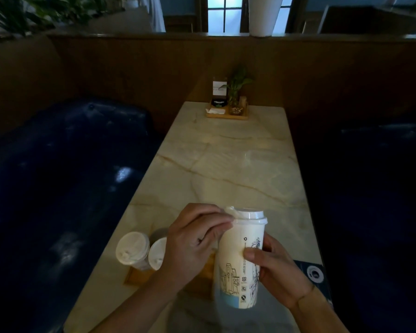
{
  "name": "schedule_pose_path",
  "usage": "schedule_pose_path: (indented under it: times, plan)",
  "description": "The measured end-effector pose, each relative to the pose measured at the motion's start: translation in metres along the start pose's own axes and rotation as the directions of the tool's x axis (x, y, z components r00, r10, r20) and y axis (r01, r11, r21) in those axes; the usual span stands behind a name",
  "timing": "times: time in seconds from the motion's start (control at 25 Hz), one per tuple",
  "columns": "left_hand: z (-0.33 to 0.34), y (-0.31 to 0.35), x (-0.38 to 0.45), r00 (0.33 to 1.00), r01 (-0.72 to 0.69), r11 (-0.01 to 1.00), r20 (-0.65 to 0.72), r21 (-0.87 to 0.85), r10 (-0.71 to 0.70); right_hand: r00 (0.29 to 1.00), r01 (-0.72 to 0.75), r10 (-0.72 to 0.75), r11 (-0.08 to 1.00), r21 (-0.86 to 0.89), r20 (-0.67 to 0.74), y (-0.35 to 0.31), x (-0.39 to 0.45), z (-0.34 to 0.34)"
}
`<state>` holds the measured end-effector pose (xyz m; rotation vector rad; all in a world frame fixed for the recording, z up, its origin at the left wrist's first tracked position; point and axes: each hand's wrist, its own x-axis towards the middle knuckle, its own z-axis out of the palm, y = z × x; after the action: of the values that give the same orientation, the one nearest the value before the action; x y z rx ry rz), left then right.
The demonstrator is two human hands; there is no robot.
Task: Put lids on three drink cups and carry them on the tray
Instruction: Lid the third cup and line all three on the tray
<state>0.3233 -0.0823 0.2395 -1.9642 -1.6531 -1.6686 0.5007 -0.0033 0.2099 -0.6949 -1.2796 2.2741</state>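
Observation:
A tall white drink cup point(238, 267) with line drawings is held up over the table's near end. My right hand point(277, 272) grips its side from the right. My left hand point(195, 239) pinches the edge of the white lid point(250, 216) at the cup's rim. Two more lidded cups, one point(132, 247) beside the other point(157, 254), stand on a wooden tray point(139, 276) at the lower left, the second partly hidden by my left hand.
The marble table point(226, 169) stretches away from me. At its far end stands a small wooden tray point(226, 115) with a plant, a card and napkins. Dark blue bench seats flank both sides. A dark blue paper item point(314, 272) lies at the table's right edge.

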Motion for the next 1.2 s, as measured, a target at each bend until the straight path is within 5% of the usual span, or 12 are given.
schedule_pose_path:
  times: [0.16, 0.4, 0.92, 1.2]
  plan:
    - [0.001, -0.004, -0.001, 0.999, 0.035, 0.999, 0.035, -0.019, -0.034, 1.000, -0.026, 0.026, 1.000, -0.008, 0.007, -0.002, -0.001, -0.004]
    - [0.003, -0.012, -0.006, 0.995, -0.029, 0.987, 0.103, 0.155, 0.013, 0.986, -0.085, 0.020, 0.914, -0.397, -0.164, -0.008, 0.008, 0.007]
    - [0.014, -0.004, -0.004, 0.988, 0.021, 0.973, 0.143, 0.232, -0.055, 0.925, 0.086, -0.193, 0.945, -0.315, -0.326, 0.014, 0.009, 0.013]
    - [0.007, -0.008, 0.004, 0.942, 0.299, 0.947, 0.198, -0.118, -0.272, 0.970, 0.037, -0.102, 0.959, -0.281, -0.220, 0.012, 0.001, 0.001]
